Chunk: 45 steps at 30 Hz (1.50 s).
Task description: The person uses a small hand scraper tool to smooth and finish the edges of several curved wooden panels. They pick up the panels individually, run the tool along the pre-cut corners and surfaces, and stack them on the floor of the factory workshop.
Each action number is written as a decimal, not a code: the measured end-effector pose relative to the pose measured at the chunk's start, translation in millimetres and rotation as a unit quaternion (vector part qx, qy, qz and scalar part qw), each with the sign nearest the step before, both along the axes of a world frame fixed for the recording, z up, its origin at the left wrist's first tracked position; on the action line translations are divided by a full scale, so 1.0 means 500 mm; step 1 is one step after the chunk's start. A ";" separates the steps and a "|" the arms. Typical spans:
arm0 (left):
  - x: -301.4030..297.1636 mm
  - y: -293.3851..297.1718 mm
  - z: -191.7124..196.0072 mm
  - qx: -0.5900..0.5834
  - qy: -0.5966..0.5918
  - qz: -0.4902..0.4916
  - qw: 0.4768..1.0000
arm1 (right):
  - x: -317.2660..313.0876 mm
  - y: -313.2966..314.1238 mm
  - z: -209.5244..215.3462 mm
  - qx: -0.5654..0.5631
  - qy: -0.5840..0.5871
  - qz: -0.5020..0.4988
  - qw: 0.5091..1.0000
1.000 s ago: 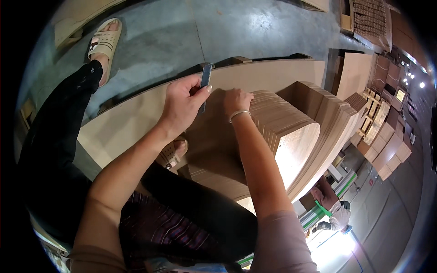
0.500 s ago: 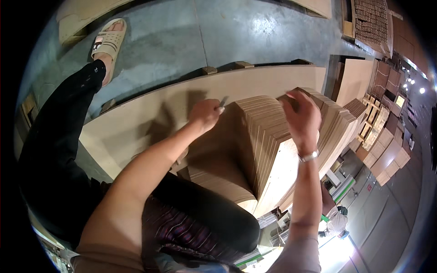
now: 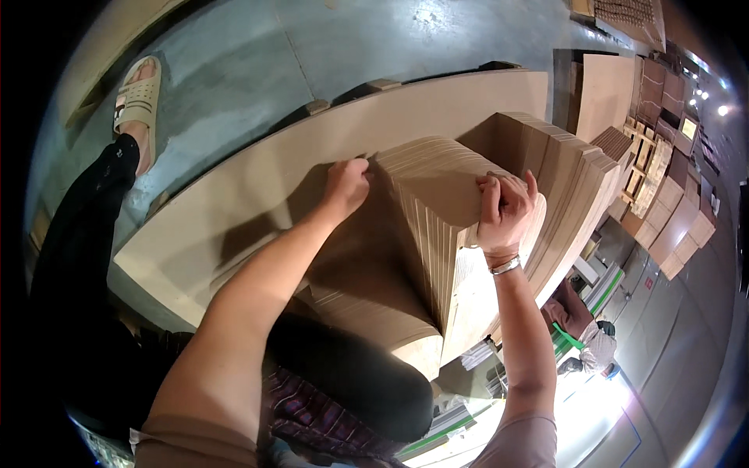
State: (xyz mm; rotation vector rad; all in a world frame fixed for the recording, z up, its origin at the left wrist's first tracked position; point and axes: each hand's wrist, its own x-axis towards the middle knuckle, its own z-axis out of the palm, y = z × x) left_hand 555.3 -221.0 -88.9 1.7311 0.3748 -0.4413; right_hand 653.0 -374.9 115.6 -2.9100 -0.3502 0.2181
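Dim warehouse scene with heavy fisheye bending and black corners; bright glare below the right hand's (image 3: 505,209) grip, ceiling lamps sparkling far beyond it.

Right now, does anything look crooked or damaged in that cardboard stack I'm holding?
No damage shows. The cardboard bundle between the left hand and right hand fans and leans out of line with the neighbouring stack, so its edges are stepped, not flush.

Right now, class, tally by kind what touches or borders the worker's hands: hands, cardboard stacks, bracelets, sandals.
Hands: 2 (left hand, right hand)
Cardboard stacks: 2 (gripped stack, rear stack)
Bracelet: 1
Sandal: 1
Total: 6
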 end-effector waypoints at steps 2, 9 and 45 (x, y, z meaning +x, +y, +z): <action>-0.001 -0.003 0.046 -0.055 -0.062 -0.013 0.996 | 0.001 -0.010 0.008 -0.001 -0.031 0.004 1.000; 0.019 0.008 0.076 0.015 0.012 -0.016 1.000 | -0.007 0.006 0.000 0.008 -0.044 -0.011 0.999; -0.194 0.568 0.798 0.323 -0.249 -0.100 0.908 | -0.196 0.002 0.109 0.091 -0.178 -0.022 0.980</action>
